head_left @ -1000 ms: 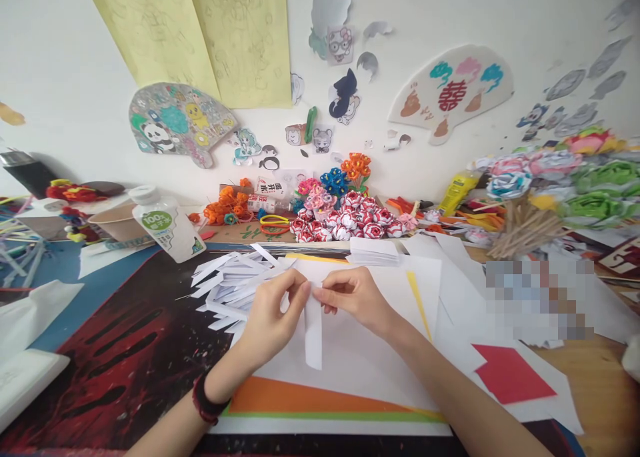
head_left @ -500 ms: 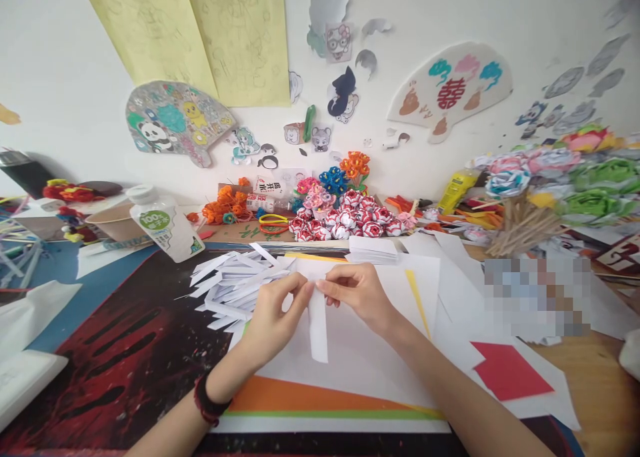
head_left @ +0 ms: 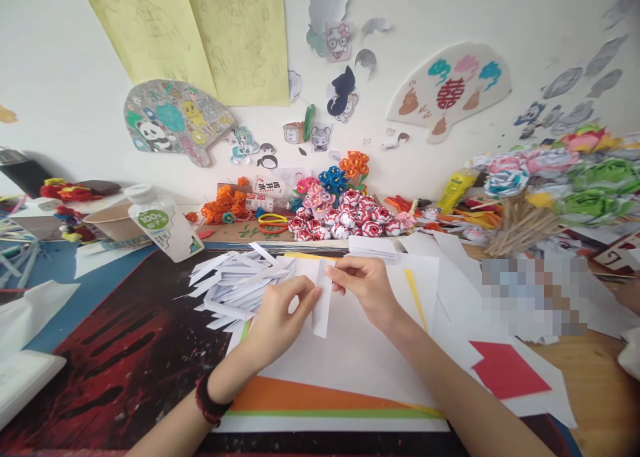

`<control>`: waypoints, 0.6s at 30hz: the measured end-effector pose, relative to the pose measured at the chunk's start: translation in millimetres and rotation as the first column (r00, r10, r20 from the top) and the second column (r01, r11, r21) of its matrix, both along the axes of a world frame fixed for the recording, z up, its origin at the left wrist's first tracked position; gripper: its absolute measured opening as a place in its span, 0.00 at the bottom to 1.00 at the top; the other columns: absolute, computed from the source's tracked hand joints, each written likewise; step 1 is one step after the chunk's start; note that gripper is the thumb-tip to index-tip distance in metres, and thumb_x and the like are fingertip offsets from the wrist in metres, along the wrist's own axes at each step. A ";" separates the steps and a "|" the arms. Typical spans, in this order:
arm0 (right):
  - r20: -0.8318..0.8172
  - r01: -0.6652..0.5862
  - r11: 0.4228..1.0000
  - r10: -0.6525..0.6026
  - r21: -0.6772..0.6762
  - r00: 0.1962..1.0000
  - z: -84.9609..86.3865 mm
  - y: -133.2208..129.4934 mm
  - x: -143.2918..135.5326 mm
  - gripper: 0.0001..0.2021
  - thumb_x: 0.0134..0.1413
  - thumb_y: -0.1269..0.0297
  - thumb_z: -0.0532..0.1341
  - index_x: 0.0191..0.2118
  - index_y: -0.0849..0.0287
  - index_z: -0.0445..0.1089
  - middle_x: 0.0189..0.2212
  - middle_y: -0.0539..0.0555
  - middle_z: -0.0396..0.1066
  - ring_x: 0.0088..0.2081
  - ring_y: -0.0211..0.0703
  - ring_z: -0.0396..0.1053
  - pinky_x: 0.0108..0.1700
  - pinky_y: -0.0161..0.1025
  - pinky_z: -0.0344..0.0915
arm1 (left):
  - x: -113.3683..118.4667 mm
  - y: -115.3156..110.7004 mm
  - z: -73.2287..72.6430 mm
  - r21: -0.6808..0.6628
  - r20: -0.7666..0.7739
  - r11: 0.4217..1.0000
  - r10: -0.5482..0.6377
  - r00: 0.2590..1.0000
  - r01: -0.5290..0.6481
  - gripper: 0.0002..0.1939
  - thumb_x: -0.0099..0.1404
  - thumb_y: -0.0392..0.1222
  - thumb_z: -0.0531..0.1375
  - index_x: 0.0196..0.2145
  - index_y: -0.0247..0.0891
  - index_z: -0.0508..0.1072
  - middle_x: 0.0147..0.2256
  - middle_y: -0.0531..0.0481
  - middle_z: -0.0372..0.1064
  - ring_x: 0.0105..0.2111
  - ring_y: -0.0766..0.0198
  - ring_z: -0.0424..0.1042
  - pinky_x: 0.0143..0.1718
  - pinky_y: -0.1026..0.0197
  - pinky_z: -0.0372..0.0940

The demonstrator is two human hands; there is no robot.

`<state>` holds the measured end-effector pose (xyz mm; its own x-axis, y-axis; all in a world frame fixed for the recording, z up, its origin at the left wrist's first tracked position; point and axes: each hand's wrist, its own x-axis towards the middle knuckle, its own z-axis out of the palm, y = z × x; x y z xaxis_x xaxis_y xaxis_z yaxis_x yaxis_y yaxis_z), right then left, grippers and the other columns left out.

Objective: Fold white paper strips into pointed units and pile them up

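Note:
A narrow white paper strip (head_left: 321, 317) stands between my two hands, above the stacked sheets. My left hand (head_left: 284, 313) pinches its left edge between thumb and index finger, partway down. Near the top, my right hand (head_left: 364, 287) is closed on the strip's right side with thumb and fingertips. Beneath both hands lie large white sheets (head_left: 360, 370), with orange paper (head_left: 290, 395) showing at the front edge. A heap of folded white strips (head_left: 235, 287) lies just left of my left hand.
A white bottle (head_left: 165, 223) stands at the back left. Behind the sheets are red-and-white paper flowers (head_left: 350, 220). Flowers on sticks (head_left: 520, 223) lie at the right, above a red paper piece (head_left: 510, 369). A small stack of white paper (head_left: 373, 247) rests behind my right hand.
My left hand has slid slightly right and down along the strip, apart from my right fingertips. The right hand has shifted a little up and right, and the strip's lower end has risen.

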<state>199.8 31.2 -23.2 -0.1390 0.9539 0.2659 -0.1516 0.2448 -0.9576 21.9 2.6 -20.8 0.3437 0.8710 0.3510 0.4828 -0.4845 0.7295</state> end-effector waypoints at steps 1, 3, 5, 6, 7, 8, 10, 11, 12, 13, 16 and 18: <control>-0.002 0.000 1.000 0.000 0.003 1.000 -0.3 0.3 0.3 0.09 0.46 0.60 0.69 0.25 0.61 0.75 0.18 0.50 0.69 0.22 0.36 0.65 0.25 0.34 0.62 | 0.2 0.1 -0.3 0.006 0.001 1.000 0.006 1.000 -0.006 0.16 0.70 0.44 0.52 0.25 0.36 0.65 0.23 0.54 0.61 0.25 0.68 0.61 0.29 0.65 0.55; -0.017 0.022 1.000 -0.022 0.000 1.000 -0.6 0.7 0.8 0.09 0.46 0.61 0.69 0.25 0.61 0.75 0.18 0.50 0.69 0.22 0.36 0.65 0.25 0.34 0.62 | 0.7 0.5 -0.7 -0.004 0.003 1.000 -0.001 1.000 0.001 0.16 0.70 0.44 0.52 0.26 0.36 0.65 0.23 0.54 0.62 0.25 0.68 0.62 0.30 0.66 0.56; -0.030 0.060 0.998 -0.061 -0.008 0.998 -0.3 1.4 1.4 0.09 0.46 0.61 0.70 0.25 0.61 0.75 0.18 0.50 0.69 0.21 0.36 0.64 0.25 0.34 0.61 | 1.2 1.0 -0.6 -0.022 0.003 0.999 -0.023 1.000 0.023 0.16 0.70 0.44 0.52 0.26 0.36 0.66 0.23 0.54 0.63 0.25 0.68 0.62 0.29 0.66 0.56; -0.034 0.074 0.997 -0.075 -0.012 0.997 0.1 2.0 2.0 0.09 0.46 0.61 0.69 0.25 0.61 0.75 0.18 0.50 0.69 0.21 0.36 0.64 0.25 0.34 0.61 | 1.6 1.2 -0.5 -0.029 0.001 0.999 -0.029 1.000 0.029 0.16 0.70 0.44 0.52 0.26 0.36 0.66 0.23 0.54 0.63 0.24 0.68 0.62 0.29 0.66 0.56; -0.036 0.084 0.996 -0.084 -0.015 0.996 0.6 2.8 2.8 0.09 0.46 0.60 0.69 0.25 0.61 0.75 0.18 0.50 0.68 0.21 0.36 0.64 0.25 0.35 0.61 | 1.9 1.2 -0.3 -0.032 -0.003 0.999 -0.030 1.000 0.030 0.16 0.70 0.44 0.52 0.26 0.36 0.66 0.23 0.54 0.63 0.24 0.68 0.63 0.30 0.66 0.56; -0.040 0.094 0.995 -0.094 -0.017 0.995 1.3 3.6 3.8 0.10 0.47 0.60 0.69 0.25 0.61 0.75 0.18 0.50 0.68 0.21 0.36 0.63 0.25 0.35 0.60 | 2.4 0.9 -0.1 -0.036 -0.006 0.999 -0.030 1.000 0.030 0.16 0.70 0.44 0.52 0.25 0.36 0.66 0.23 0.54 0.64 0.24 0.68 0.63 0.30 0.66 0.56; -0.051 0.135 0.991 -0.136 -0.012 0.989 2.8 5.3 6.4 0.11 0.47 0.59 0.69 0.24 0.61 0.74 0.18 0.50 0.67 0.22 0.35 0.61 0.26 0.35 0.59 | 3.3 -0.1 0.3 -0.053 -0.018 0.998 -0.044 0.999 0.042 0.16 0.70 0.44 0.52 0.25 0.36 0.66 0.23 0.54 0.65 0.25 0.68 0.64 0.30 0.65 0.57; -0.054 0.163 0.987 -0.163 -0.007 0.985 3.5 6.0 7.7 0.11 0.47 0.59 0.69 0.23 0.61 0.73 0.18 0.50 0.67 0.22 0.35 0.61 0.26 0.36 0.59 | 3.9 -0.9 0.5 -0.063 -0.028 0.996 -0.057 0.998 0.055 0.16 0.70 0.44 0.52 0.25 0.37 0.67 0.23 0.54 0.66 0.25 0.68 0.65 0.31 0.65 0.57; -0.055 0.188 0.982 -0.188 -0.001 0.981 4.2 6.5 8.9 0.12 0.47 0.59 0.68 0.23 0.61 0.73 0.18 0.49 0.66 0.22 0.35 0.60 0.26 0.36 0.58 | 4.4 -1.6 0.6 -0.068 -0.040 0.995 -0.070 0.997 0.067 0.16 0.70 0.44 0.51 0.26 0.37 0.67 0.23 0.53 0.67 0.25 0.67 0.66 0.31 0.65 0.58; -0.054 0.204 0.979 -0.203 0.003 0.978 4.7 6.9 9.8 0.12 0.47 0.59 0.68 0.22 0.61 0.73 0.18 0.49 0.66 0.22 0.35 0.59 0.27 0.36 0.58 | 5.0 -2.2 0.6 -0.067 -0.051 0.995 -0.075 0.996 0.072 0.16 0.70 0.44 0.51 0.26 0.37 0.68 0.24 0.53 0.67 0.25 0.67 0.66 0.31 0.64 0.58; -0.056 0.213 0.977 -0.212 0.004 0.976 4.9 7.5 10.8 0.12 0.48 0.59 0.68 0.22 0.61 0.72 0.18 0.49 0.65 0.22 0.35 0.59 0.27 0.36 0.57 | 5.7 -2.0 0.3 -0.060 -0.075 0.997 -0.062 0.995 0.057 0.16 0.70 0.44 0.50 0.26 0.37 0.67 0.24 0.53 0.67 0.25 0.66 0.66 0.31 0.64 0.58; -0.069 0.225 0.974 -0.225 -0.011 0.972 4.3 8.6 11.1 0.11 0.47 0.60 0.68 0.24 0.61 0.73 0.18 0.49 0.65 0.22 0.35 0.59 0.27 0.36 0.57 | 4.8 -0.5 0.6 -0.075 -0.081 0.996 -0.058 0.995 0.052 0.17 0.70 0.44 0.50 0.25 0.37 0.67 0.23 0.53 0.67 0.24 0.67 0.66 0.30 0.65 0.57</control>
